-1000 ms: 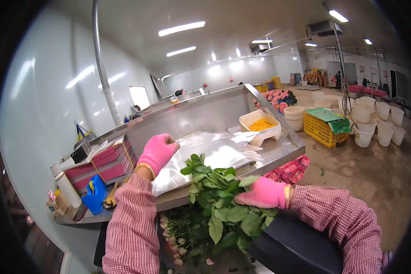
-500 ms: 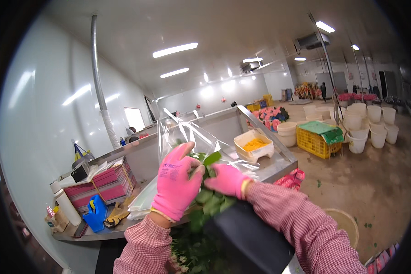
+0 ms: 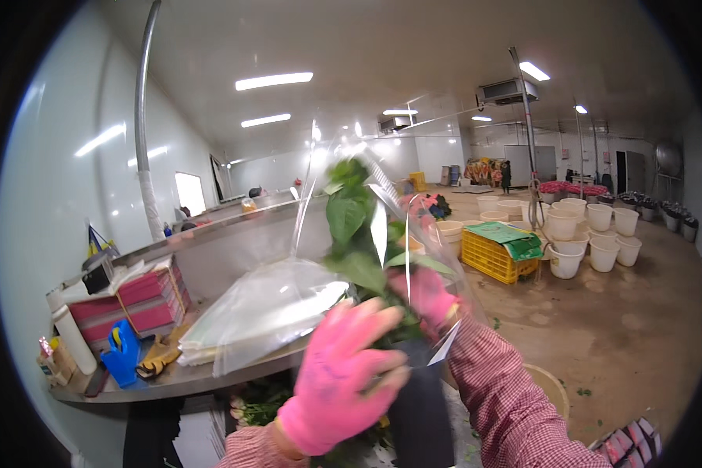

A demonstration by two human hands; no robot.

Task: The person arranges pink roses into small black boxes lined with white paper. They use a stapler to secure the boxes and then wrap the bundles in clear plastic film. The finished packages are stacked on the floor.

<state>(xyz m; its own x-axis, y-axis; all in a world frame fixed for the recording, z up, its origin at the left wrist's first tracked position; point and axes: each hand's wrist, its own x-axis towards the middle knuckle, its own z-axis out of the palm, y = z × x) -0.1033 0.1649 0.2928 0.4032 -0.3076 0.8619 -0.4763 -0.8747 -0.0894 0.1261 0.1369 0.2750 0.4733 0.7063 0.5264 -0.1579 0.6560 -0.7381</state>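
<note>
A bunch of green leafy stems [image 3: 349,222] stands upright in front of me inside a clear plastic sleeve [image 3: 382,183] with white stripes. My right hand [image 3: 427,296], in a pink glove and seen through the plastic, is closed around the stems and blurred by motion. Lower and nearer, my left hand [image 3: 343,378], also pink-gloved, has its fingers apart and slightly bent beside the bunch, with nothing visible in them. Below the hands hangs a dark flat piece [image 3: 420,405]. A stack of clear sleeves [image 3: 257,312] lies on the metal bench [image 3: 234,249] to the left.
On the bench's left end are a blue tape dispenser [image 3: 121,355], a white bottle [image 3: 74,335] and a stack of pink-edged sheets [image 3: 144,304]. Pale flowers [image 3: 246,409] lie below the bench edge. To the right stand a yellow crate [image 3: 491,257] and several white buckets [image 3: 565,257].
The leafy bunch now stands higher inside a clear sleeve. My right hand has moved right and is behind the plastic; my left hand has come down and away from the leaves. The view has shifted right.
</note>
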